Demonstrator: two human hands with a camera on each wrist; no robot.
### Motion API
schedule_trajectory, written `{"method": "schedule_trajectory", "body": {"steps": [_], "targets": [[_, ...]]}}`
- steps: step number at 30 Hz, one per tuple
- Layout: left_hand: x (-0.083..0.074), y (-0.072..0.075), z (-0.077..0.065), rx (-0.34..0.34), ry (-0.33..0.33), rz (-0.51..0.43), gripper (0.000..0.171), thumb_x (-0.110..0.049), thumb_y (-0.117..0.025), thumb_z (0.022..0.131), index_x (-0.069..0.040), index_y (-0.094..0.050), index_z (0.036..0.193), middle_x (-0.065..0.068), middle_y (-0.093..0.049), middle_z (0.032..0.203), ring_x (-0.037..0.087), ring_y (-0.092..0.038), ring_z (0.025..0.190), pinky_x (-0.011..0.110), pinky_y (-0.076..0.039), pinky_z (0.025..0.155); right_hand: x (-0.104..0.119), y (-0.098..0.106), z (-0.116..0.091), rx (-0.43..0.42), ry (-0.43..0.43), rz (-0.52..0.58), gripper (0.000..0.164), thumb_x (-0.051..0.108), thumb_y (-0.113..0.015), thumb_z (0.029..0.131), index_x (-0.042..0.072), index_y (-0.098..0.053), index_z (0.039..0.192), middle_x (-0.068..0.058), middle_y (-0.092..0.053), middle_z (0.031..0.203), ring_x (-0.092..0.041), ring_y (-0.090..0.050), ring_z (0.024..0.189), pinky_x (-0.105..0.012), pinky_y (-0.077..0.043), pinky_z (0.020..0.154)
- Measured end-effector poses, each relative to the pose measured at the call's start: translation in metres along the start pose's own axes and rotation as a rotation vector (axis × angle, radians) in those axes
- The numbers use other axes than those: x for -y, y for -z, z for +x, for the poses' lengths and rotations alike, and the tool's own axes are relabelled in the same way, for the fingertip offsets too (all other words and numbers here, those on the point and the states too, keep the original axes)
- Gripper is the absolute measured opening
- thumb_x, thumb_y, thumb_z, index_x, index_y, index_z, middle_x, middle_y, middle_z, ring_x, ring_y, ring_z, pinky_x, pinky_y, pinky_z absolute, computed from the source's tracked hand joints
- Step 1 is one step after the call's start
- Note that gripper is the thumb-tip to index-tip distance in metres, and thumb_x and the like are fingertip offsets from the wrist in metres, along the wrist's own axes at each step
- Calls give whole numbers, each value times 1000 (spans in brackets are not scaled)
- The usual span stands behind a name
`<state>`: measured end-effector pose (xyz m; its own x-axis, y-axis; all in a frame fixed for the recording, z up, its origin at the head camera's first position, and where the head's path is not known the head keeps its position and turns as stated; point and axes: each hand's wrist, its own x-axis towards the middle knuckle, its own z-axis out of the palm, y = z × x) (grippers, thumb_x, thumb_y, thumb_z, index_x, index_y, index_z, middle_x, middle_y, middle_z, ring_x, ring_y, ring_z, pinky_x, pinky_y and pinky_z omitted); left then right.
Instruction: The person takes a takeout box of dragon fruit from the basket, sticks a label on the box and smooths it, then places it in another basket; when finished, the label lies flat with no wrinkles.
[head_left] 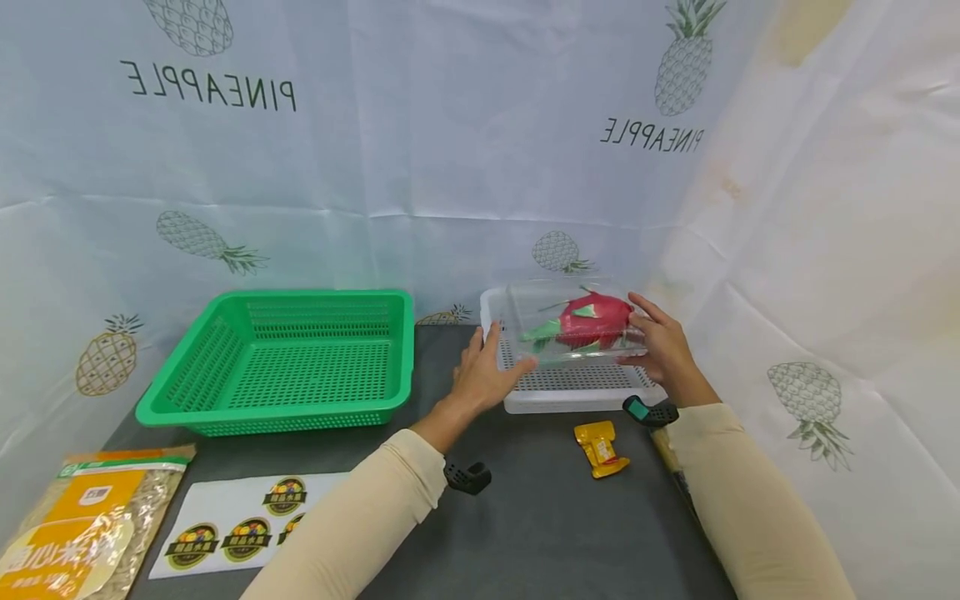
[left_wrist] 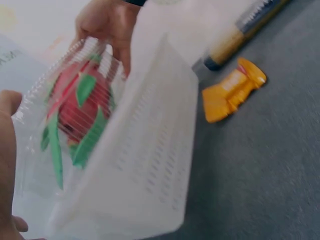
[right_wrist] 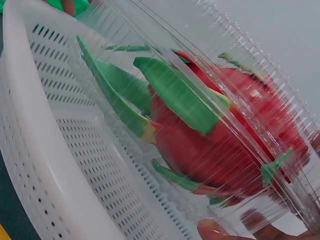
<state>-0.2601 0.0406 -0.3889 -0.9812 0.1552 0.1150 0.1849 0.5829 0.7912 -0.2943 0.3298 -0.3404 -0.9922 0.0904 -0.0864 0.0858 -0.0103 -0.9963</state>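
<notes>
A red dragon fruit with green scales (head_left: 596,319) lies inside a clear plastic box (head_left: 543,300). The box is tilted over a white perforated basket (head_left: 585,404) at the back right. At the box's right end my right hand (head_left: 663,342) grips it, thumb and fingers on either side of the corner. My left hand (head_left: 483,375) is at the opposite end, its fingers extended and spread by the basket's left rim, the thumb near the box's front corner. The right wrist view shows the dragon fruit (right_wrist: 210,140) through the ribbed plastic, with fingertips (right_wrist: 212,229) under its edge.
A green perforated basket (head_left: 315,375) stands at the left. Nearer lie a bag of grain (head_left: 86,521) and a sheet of round stickers (head_left: 225,521). A small yellow packet (head_left: 600,448) rests in front of the white basket. A dark-labelled tube (left_wrist: 245,32) lies by the right forearm.
</notes>
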Motion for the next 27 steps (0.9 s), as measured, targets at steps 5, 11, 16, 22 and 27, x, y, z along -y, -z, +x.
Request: {"method": "schedule_trajectory", "body": {"steps": [5, 11, 16, 22, 27], "targets": [[-9, 7, 5, -32, -35, -175, 89, -61, -49, 92, -16, -9, 157, 16, -15, 157, 41, -18, 140, 63, -24, 103, 6, -6, -7, 13, 5, 24, 50, 26, -49, 102, 31, -38, 150, -16, -27, 151, -41, -34, 126, -61, -46, 80], [-20, 16, 8, -61, -8, -304, 88, -60, -49, 93, -17, -7, 157, 12, -18, 158, 32, -17, 142, 55, -21, 108, 15, -17, -17, 46, 5, 95, 49, 25, -52, 101, 31, -40, 149, -12, -28, 150, -34, -39, 118, -58, -47, 80], [-27, 23, 5, -65, 44, -417, 91, -63, -51, 90, -25, -2, 157, 6, -14, 159, 31, -18, 142, 54, -25, 107, 21, -26, -26, 66, 0, 133, 51, 25, -53, 101, 30, -39, 150, -10, -27, 152, -33, -38, 119, -55, -50, 79], [-36, 32, 1, -31, 101, -696, 90, -39, -62, 91, -30, -1, 156, 6, -7, 160, 34, -31, 136, 51, -49, 85, 24, -36, -34, 71, 14, 157, 52, 24, -54, 101, 29, -38, 150, -9, -26, 152, -32, -38, 117, -54, -51, 79], [-40, 42, -4, -54, 126, -778, 89, -25, -63, 88, -27, -7, 157, 8, -7, 159, 35, -36, 131, 51, -51, 81, 26, -43, -42, 77, 28, 126, 53, 25, -56, 99, 28, -39, 150, -10, -27, 151, -32, -38, 117, -48, -53, 76]]}}
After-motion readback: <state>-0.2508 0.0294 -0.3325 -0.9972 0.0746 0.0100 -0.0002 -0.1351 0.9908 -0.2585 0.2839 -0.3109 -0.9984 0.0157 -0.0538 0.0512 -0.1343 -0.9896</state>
